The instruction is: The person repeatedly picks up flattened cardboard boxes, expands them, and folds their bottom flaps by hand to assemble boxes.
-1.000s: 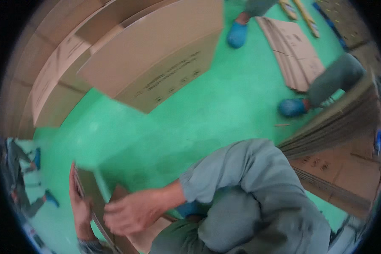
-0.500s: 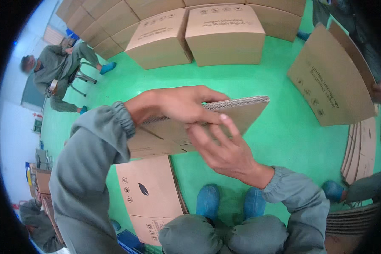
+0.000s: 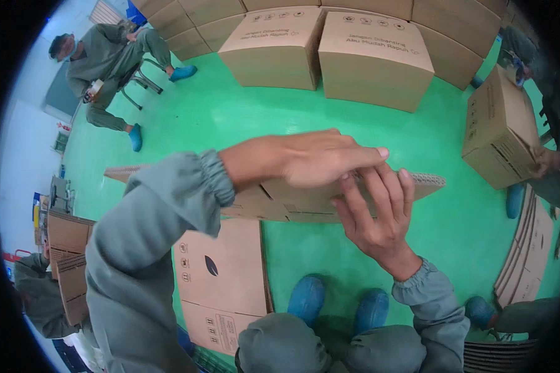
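Note:
A flattened cardboard box [image 3: 314, 208] hangs before me, its corrugated double edge facing up. My left hand [image 3: 305, 158] reaches across its top edge, gripping the cardboard; most of that hand's fingers are hidden behind. Bent fingers of my right hand [image 3: 379, 221] press at the near face and upper edge, close beside the left fingertips. Below, more flat cardboard boxes [image 3: 227, 273] with a dark leaf print lie in a pile on the green floor, left of my blue-covered feet.
Two closed cartons [image 3: 376, 68] stand ahead, before a wall of stacked cartons [image 3: 214, 34]. A seated person [image 3: 109, 68] is at far left. On the right, another person's hand [image 3: 547, 161] holds a carton [image 3: 498, 130] above leaning flat cardboard sheets [image 3: 529, 248]. Cardboard [image 3: 71, 267] is handled at lower left.
The flattened box now shows as a longer edge reaching farther left and right. Both my hands have shifted right. The other person's carton at right has turned and now looks closed on top.

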Demonstrator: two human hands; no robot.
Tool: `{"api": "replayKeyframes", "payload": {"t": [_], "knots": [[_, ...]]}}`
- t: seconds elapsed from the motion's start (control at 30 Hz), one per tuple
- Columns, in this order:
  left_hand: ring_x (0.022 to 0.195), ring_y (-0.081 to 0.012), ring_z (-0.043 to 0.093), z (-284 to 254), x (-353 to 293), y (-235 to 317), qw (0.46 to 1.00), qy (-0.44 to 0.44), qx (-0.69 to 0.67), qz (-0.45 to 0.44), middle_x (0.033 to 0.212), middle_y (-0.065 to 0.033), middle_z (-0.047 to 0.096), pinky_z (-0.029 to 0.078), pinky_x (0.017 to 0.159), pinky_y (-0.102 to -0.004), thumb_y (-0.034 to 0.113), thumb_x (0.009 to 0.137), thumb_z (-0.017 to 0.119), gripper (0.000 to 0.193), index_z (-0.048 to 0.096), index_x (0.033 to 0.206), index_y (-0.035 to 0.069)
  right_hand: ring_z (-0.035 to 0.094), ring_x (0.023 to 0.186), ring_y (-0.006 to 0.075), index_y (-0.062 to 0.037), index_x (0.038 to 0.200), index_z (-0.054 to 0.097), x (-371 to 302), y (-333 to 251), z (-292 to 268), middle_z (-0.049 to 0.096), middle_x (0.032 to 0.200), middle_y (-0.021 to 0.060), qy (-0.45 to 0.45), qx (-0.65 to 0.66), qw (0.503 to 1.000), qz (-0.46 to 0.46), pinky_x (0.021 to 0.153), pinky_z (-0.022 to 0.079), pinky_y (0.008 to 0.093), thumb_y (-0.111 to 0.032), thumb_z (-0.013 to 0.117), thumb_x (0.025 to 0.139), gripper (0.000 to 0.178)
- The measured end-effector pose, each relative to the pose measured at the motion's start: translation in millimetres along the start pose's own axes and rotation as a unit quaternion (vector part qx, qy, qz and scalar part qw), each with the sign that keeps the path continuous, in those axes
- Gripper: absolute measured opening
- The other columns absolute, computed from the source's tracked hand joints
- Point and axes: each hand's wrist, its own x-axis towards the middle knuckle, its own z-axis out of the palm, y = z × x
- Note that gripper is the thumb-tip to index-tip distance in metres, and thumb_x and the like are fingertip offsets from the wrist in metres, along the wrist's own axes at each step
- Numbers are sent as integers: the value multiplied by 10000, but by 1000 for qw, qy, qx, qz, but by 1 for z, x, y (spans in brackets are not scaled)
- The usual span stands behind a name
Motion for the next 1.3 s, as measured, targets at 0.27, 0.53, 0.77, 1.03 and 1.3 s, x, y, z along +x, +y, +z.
{"api": "replayKeyframes", "payload": {"t": [0.27,0.53,0.77,1.03,1.3], "knots": [[1083,-352,611,0,17,-10,967,81,239,32,1139,-215,663,463,930,-422,565,972,405,625,651,1146,17,556,933,176,-129,813,625,6,-20,-10,578,961,0,76,39,995,49,821,280,375,-411,711,801,295],[940,-345,655,-52,-60,-46,750,265,580,173,1146,-176,666,524,802,-446,416,838,719,770,380,1461,117,398,580,196,-134,533,430,-37,24,-93,331,556,-8,19,136,990,26,705,258,396,-455,687,736,458],[863,-275,696,-52,-113,-74,848,462,-42,-258,1037,-153,713,520,823,-355,315,898,690,414,661,1150,-12,346,521,197,-146,489,360,-5,39,-98,317,517,-12,-100,288,951,-48,629,256,403,-224,619,579,284],[987,-257,658,-56,18,-146,780,539,117,-296,1035,-160,687,506,888,-368,292,798,737,609,548,1272,-40,638,728,304,-55,590,668,88,-6,0,653,669,136,-419,296,858,-37,699,435,457,-228,585,667,207],[1439,-488,-207,33,-54,-39,894,124,155,-402,1557,-358,-149,-7,1177,-602,826,610,680,1547,-153,1445,-175,663,915,316,-39,890,721,12,-20,65,706,967,161,-563,226,792,-62,798,511,441,-244,610,793,253]]}}
